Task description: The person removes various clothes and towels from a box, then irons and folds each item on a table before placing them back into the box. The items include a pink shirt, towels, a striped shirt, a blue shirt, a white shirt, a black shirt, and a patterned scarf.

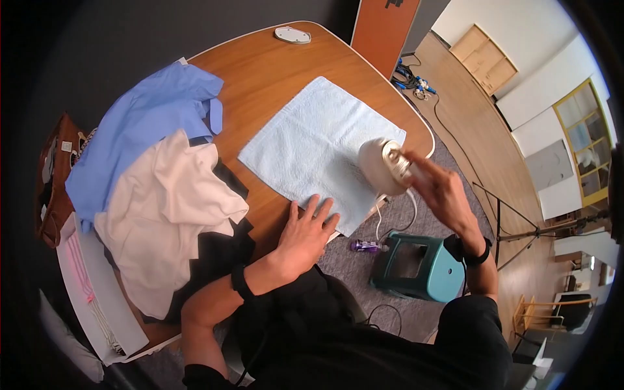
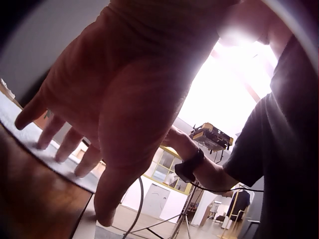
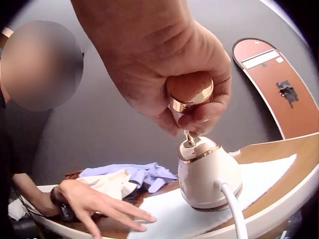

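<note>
A pale blue towel (image 1: 305,136) (image 3: 169,214) lies spread on the wooden table. My left hand (image 1: 304,235) (image 2: 119,89) rests on its near edge, palm down, fingers straight and spread. At the towel's right side is a white handheld appliance (image 1: 374,168) (image 3: 205,179) with gold trim and a white cord. The fingers of my right hand (image 1: 445,198) (image 3: 174,64) curl round its gold-banded handle, above the body. In the right wrist view the appliance's body looks upright over the towel; whether its base touches the cloth I cannot tell.
A blue garment (image 1: 153,117) and a cream one (image 1: 169,208) lie heaped at the left, with black cloth beneath. Further left are a brown bag (image 1: 57,175) and a white tray (image 1: 97,299). A white device (image 1: 292,35) sits at the far edge; a teal stool (image 1: 422,270) stands on the floor.
</note>
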Motion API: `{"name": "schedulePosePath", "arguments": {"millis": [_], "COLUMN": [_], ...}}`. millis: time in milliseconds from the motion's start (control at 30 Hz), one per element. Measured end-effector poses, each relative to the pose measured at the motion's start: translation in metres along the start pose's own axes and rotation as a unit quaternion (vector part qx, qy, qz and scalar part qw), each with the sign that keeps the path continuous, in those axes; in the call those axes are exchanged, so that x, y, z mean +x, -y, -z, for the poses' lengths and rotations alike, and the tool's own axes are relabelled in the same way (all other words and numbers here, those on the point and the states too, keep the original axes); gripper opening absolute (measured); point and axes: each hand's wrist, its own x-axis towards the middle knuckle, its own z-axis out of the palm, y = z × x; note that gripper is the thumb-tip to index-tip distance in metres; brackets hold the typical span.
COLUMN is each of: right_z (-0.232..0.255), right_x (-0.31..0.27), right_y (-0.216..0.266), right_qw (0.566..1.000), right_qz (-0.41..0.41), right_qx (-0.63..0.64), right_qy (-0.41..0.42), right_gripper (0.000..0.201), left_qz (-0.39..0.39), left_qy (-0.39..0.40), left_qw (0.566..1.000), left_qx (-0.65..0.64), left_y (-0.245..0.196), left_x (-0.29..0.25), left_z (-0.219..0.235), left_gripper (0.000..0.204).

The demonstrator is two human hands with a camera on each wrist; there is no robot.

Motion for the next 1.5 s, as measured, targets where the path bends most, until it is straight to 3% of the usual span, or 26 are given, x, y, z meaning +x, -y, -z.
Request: {"name": "schedulePosePath", "arguments": {"millis": [133, 300, 400, 467, 500, 567, 700, 767, 867, 1033, 1300, 1400, 1433, 1500], "right_z": [-0.020, -0.025, -0.017, -0.013, -0.011, -0.006, 0.003, -0.003, -0.008, -0.024, -0.011, 0.000, 0.009, 0.016], "right_x": [-0.011, -0.019, -0.019, -0.018, -0.017, -0.013, 0.015, 0.040, 0.071, 0.097, 0.065, 0.038, 0.028, 0.006], "right_y": [0.014, 0.024, 0.031, 0.027, 0.023, 0.016, 0.002, -0.012, -0.030, -0.076, -0.081, -0.085, -0.077, -0.081], "right_qw": [0.995, 0.988, 0.983, 0.979, 0.982, 0.984, 0.999, 0.999, 0.998, 0.999, 0.987, 0.985, 0.987, 0.989], "right_qz": [0.095, 0.092, 0.111, 0.134, 0.113, 0.070, -0.017, 0.010, -0.030, 0.008, -0.073, -0.093, -0.101, -0.104], "right_qx": [0.020, -0.015, 0.008, 0.032, 0.061, 0.118, 0.045, 0.021, -0.046, -0.028, -0.145, -0.143, -0.129, -0.100], "right_qy": [0.036, 0.124, 0.147, 0.147, 0.135, 0.111, 0.020, -0.027, -0.003, -0.021, -0.005, -0.006, -0.005, -0.038], "right_gripper": [0.047, 0.049, 0.048, 0.048, 0.048, 0.049, 0.049, 0.049, 0.047, 0.047, 0.047, 0.047, 0.047, 0.046], "left_qz": [0.046, 0.020, 0.027, 0.047, 0.059, 0.043, -0.018, -0.029, -0.027, -0.023, 0.020, 0.046, 0.038, 0.066], "left_qy": [0.043, 0.002, 0.016, 0.071, 0.098, 0.064, 0.009, 0.036, 0.047, 0.071, 0.118, 0.134, 0.090, 0.127], "left_qw": [0.998, 1.000, 0.999, 0.996, 0.993, 0.997, 0.999, 0.999, 0.999, 0.997, 0.992, 0.988, 0.992, 0.988], "left_qx": [0.020, -0.012, 0.019, 0.012, 0.010, 0.007, -0.036, -0.019, 0.001, -0.011, -0.033, -0.060, -0.080, -0.058], "left_y": [-0.004, 0.006, 0.002, -0.001, -0.001, -0.001, -0.003, -0.003, -0.004, -0.004, -0.001, 0.010, 0.014, 0.015], "left_x": [-0.006, -0.009, -0.009, -0.007, -0.006, -0.005, -0.004, -0.005, -0.005, -0.002, -0.004, -0.006, -0.010, -0.005], "left_z": [0.020, 0.011, 0.016, 0.028, 0.032, 0.027, 0.016, 0.007, -0.003, 0.009, 0.033, 0.038, 0.041, 0.055], "left_gripper": [0.071, 0.058, 0.055, 0.060, 0.062, 0.066, 0.075, 0.079, 0.082, 0.076, 0.056, 0.050, 0.044, 0.042]}}
